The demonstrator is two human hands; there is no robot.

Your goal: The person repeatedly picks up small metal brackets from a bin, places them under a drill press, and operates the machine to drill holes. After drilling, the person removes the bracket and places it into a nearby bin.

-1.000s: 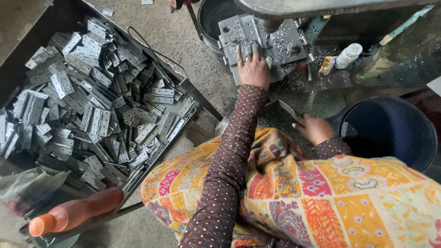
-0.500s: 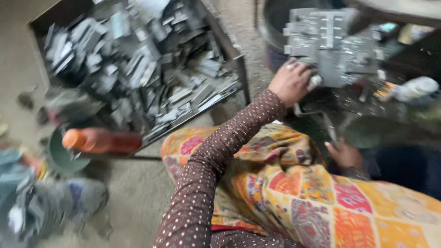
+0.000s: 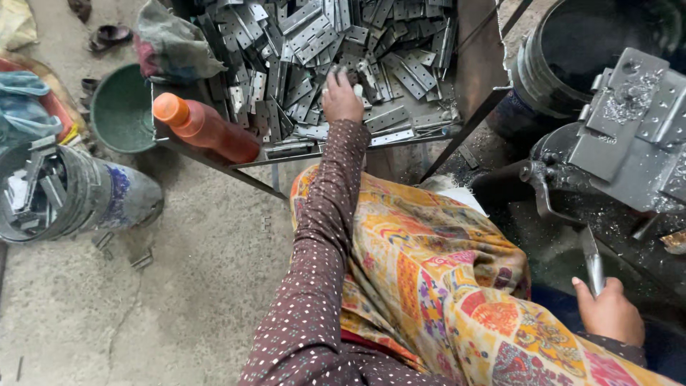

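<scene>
My left hand [image 3: 341, 94] reaches into a heap of flat grey metal hinge plates [image 3: 336, 50] lying in a dark metal tray [image 3: 357, 146]. Its fingers curl down onto the plates; whether one is gripped I cannot tell. My right hand [image 3: 609, 312] sits low at the right, shut on a thin metal lever handle [image 3: 591, 261] of the press machine [image 3: 629, 136]. The machine's grey steel block is covered in metal shavings.
An orange bottle [image 3: 204, 127] lies at the tray's near-left corner, with a rag [image 3: 175, 43] above it. A grey bucket with metal pieces [image 3: 64, 196] and a green bowl [image 3: 121, 107] stand on the concrete floor at left. A dark bucket [image 3: 579, 43] stands beyond the machine.
My left hand left the machine's steel block and swung left into the tray of hinge plates. The view turned left with it. My right hand stayed on the lever handle.
</scene>
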